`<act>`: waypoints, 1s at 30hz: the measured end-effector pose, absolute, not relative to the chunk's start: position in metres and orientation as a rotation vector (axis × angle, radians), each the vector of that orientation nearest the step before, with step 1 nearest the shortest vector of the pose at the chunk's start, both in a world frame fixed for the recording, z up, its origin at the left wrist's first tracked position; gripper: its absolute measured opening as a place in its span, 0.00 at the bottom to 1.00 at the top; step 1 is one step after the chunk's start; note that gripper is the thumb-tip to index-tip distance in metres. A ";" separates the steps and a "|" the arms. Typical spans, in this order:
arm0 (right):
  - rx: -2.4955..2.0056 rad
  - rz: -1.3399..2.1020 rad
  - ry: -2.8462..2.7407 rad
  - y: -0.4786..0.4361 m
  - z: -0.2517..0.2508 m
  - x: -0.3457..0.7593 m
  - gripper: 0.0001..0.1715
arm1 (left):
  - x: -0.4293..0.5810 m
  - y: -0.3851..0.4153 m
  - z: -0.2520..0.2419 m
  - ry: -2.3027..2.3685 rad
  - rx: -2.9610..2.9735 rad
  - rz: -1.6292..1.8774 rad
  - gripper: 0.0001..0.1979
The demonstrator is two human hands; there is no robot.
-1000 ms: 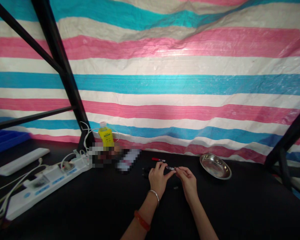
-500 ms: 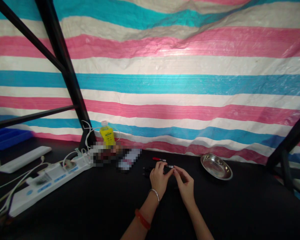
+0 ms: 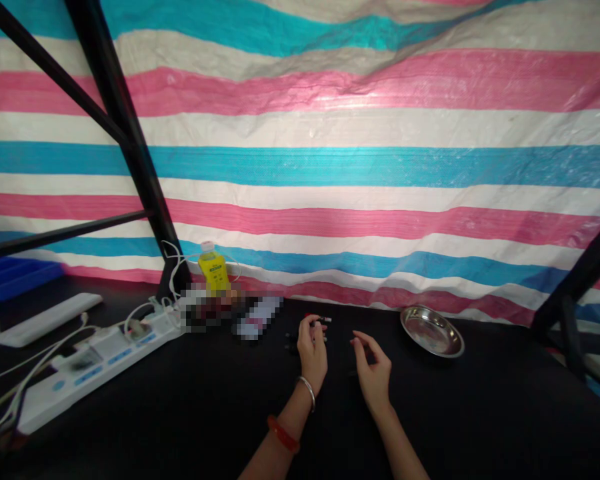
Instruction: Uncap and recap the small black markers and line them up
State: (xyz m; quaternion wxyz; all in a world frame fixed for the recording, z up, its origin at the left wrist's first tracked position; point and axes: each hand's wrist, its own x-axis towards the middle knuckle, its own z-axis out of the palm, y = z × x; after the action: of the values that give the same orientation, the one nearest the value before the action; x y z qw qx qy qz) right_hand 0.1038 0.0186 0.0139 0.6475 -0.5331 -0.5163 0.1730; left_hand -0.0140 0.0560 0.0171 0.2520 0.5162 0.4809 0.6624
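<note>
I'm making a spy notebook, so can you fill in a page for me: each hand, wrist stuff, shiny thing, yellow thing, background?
Left hand: curled beside dark, slim things; grip unclear
Right hand: apart from the left, partly curled; grip unclear
Left wrist and forearm: silver bangle, red bracelet
Shiny: metal dish, right of both hands
Yellow: bottle, upright
Background: striped sheet

We can read no words or numbers: the dark print on the yellow bottle and the blue markings on the white power strip are too small.
</note>
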 end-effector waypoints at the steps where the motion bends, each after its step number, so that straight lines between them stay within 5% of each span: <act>1: -1.223 0.384 -1.164 0.019 0.013 0.104 0.18 | -0.015 0.056 0.017 1.323 1.440 1.813 0.13; 30: -1.700 0.194 -1.198 0.032 -0.010 0.119 0.18 | -0.027 0.065 0.014 1.870 2.304 0.959 0.08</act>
State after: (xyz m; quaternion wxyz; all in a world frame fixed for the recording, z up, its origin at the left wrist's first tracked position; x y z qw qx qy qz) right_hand 0.1189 0.0318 -0.0099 0.5024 -0.7038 -0.4958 0.0804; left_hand -0.0270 0.0645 0.0136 0.0115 0.7388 0.5996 0.3074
